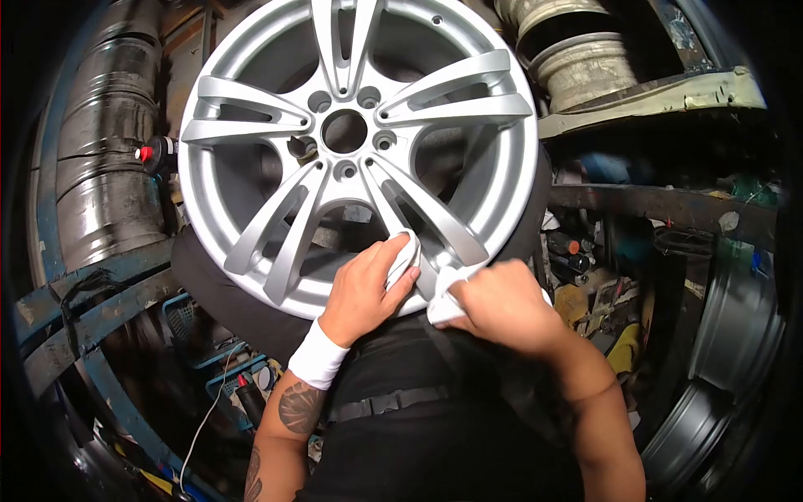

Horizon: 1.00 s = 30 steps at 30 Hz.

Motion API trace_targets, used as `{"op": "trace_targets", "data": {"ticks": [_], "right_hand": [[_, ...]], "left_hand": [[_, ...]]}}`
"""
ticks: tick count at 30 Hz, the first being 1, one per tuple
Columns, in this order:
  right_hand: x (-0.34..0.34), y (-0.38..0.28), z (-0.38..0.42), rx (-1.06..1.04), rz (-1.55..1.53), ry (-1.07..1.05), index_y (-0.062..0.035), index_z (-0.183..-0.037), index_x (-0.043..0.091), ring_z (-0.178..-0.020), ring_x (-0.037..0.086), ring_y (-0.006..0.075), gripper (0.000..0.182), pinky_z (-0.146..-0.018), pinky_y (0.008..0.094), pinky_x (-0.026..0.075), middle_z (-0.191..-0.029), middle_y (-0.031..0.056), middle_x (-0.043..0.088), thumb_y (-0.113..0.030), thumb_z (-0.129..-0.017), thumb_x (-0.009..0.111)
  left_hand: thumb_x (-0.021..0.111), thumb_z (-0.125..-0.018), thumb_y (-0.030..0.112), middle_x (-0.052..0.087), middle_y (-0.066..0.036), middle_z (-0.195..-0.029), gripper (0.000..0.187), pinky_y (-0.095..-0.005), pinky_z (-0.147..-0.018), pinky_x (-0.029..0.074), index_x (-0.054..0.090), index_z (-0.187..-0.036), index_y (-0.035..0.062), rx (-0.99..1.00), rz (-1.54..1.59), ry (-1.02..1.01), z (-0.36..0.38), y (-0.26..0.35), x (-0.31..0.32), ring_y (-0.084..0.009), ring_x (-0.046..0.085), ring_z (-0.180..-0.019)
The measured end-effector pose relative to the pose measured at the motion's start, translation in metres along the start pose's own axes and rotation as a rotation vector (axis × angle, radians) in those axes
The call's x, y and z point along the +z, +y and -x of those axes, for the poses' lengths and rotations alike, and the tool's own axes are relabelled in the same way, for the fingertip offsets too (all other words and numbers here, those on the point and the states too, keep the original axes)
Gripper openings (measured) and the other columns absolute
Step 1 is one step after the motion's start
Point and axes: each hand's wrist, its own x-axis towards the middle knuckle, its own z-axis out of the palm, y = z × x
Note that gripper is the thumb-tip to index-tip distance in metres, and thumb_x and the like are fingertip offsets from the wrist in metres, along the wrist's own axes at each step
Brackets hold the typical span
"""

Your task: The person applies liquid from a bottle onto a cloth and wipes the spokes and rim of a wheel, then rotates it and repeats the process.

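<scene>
A silver alloy wheel rim [405, 144] with split double spokes leans face-up in front of me, its lower edge close to my body. My left hand [361, 291] lies at the lower spokes, fingers closed on a white cloth [406, 258] against the spoke. Just to the right, my right hand [508, 308] is a fist, bunching another portion of white cloth [445, 303] at the rim's lower right edge. Whether both hands hold one cloth or two cannot be made out. A small dark object [299, 149] sits at one of the lug holes.
Stacked metal rims [113, 142] line the left side behind a blue metal frame [117, 272]. More rims [581, 71] stand at upper right and lower right. A red-capped bottle [159, 155], blue basket [188, 326] and cluttered shelves with bottles [569, 261] surround the wheel.
</scene>
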Motion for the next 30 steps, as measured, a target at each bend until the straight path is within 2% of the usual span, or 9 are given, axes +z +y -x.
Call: {"op": "trace_targets", "data": {"ticks": [3, 6, 14, 18, 20, 23, 26, 28, 30], "right_hand": [[0.01, 0.002, -0.008, 0.023, 0.132, -0.019, -0.0106, -0.077, 0.073, -0.065, 0.074, 0.0263, 0.048, -0.058, 0.0387, 0.053, -0.069, 0.0087, 0.071, -0.059, -0.078, 0.078], [0.001, 0.004, -0.006, -0.057, 0.105, -0.033, -0.0082, -0.077, 0.072, -0.063, 0.072, 0.0313, 0.054, -0.059, 0.04, 0.053, -0.065, 0.0124, 0.069, -0.062, -0.084, 0.072], [0.007, 0.016, -0.015, 0.076, -0.054, 0.023, -0.0072, -0.079, 0.073, -0.067, 0.071, 0.0362, 0.055, -0.062, 0.0436, 0.055, -0.064, 0.0149, 0.067, -0.062, -0.081, 0.077], [-0.04, 0.034, 0.014, -0.049, -0.446, -0.325, -0.0118, -0.09, 0.08, -0.074, 0.071, 0.0385, 0.041, -0.068, 0.0436, 0.055, -0.073, 0.0135, 0.072, -0.053, -0.086, 0.077], [-0.045, 0.042, 0.032, -0.024, -0.649, -0.274, -0.0132, -0.097, 0.081, -0.074, 0.071, 0.0366, 0.03, -0.066, 0.0397, 0.055, -0.079, 0.0146, 0.073, -0.039, -0.082, 0.084], [-0.039, 0.049, 0.047, 0.139, -0.602, -0.061, -0.0094, -0.093, 0.08, -0.071, 0.071, 0.0357, 0.028, -0.064, 0.0381, 0.054, -0.078, 0.0146, 0.073, -0.034, -0.08, 0.085], [-0.024, 0.05, 0.056, 0.145, -0.705, 0.088, -0.0096, -0.093, 0.081, -0.071, 0.071, 0.0357, 0.026, -0.063, 0.0374, 0.054, -0.08, 0.0145, 0.073, -0.032, -0.08, 0.084], [-0.016, 0.047, 0.054, 0.132, -0.771, 0.12, -0.0088, -0.094, 0.081, -0.071, 0.071, 0.0353, 0.021, -0.064, 0.0369, 0.054, -0.081, 0.0152, 0.074, -0.025, -0.081, 0.082], [-0.011, 0.045, 0.047, 0.135, -0.714, 0.104, -0.0081, -0.095, 0.081, -0.072, 0.072, 0.0348, 0.019, -0.064, 0.0366, 0.055, -0.081, 0.0156, 0.074, -0.021, -0.082, 0.081]], "left_hand": [[0.08, -0.09, 0.017, 0.07, -0.02, -0.101, 0.043, -0.0413, -0.078, 0.056, 0.065, -0.126, -0.0013, 0.025, -0.015, 0.013, -0.002, 0.0, 0.002, -0.0384, 0.071, -0.088], [0.082, -0.085, 0.015, 0.065, -0.016, -0.089, 0.043, -0.0391, -0.069, 0.052, 0.067, -0.122, -0.001, 0.086, -0.017, 0.061, -0.002, -0.005, 0.002, -0.0335, 0.065, -0.075], [0.085, -0.077, 0.016, 0.063, -0.015, -0.082, 0.06, -0.0415, -0.067, 0.051, 0.066, -0.132, 0.0025, 0.032, -0.015, -0.12, 0.005, 0.018, -0.009, -0.0327, 0.065, -0.075], [0.08, -0.081, 0.013, 0.063, -0.01, -0.076, 0.068, -0.0447, -0.064, 0.051, 0.056, -0.144, 0.0002, 0.054, -0.36, -0.1, -0.005, 0.047, -0.013, -0.0316, 0.065, -0.072], [0.079, -0.079, 0.013, 0.068, -0.01, -0.091, 0.072, -0.042, -0.07, 0.051, 0.054, -0.145, -0.0008, 0.033, -0.445, -0.022, -0.02, 0.066, -0.007, -0.0285, 0.062, -0.08], [0.073, -0.079, 0.016, 0.069, -0.007, -0.119, 0.068, -0.041, -0.083, 0.047, 0.058, -0.145, 0.0058, 0.164, -0.641, 0.089, -0.027, 0.072, 0.025, -0.0251, 0.059, -0.098], [0.064, -0.083, 0.01, 0.069, -0.005, -0.119, 0.051, -0.0347, -0.075, 0.05, 0.071, -0.133, 0.0216, 0.253, -0.523, 0.221, -0.023, 0.053, 0.048, -0.0213, 0.059, -0.085], [0.07, -0.074, 0.001, 0.068, -0.009, -0.117, 0.057, -0.0371, -0.074, 0.056, 0.077, -0.126, 0.0228, 0.249, -0.285, 0.321, -0.02, 0.04, 0.042, -0.0263, 0.064, -0.084], [0.075, -0.063, -0.006, 0.065, -0.017, -0.114, 0.066, -0.041, -0.079, 0.06, 0.078, -0.124, 0.0165, 0.277, -0.259, 0.453, -0.033, 0.041, 0.01, -0.0332, 0.07, -0.092]]}}
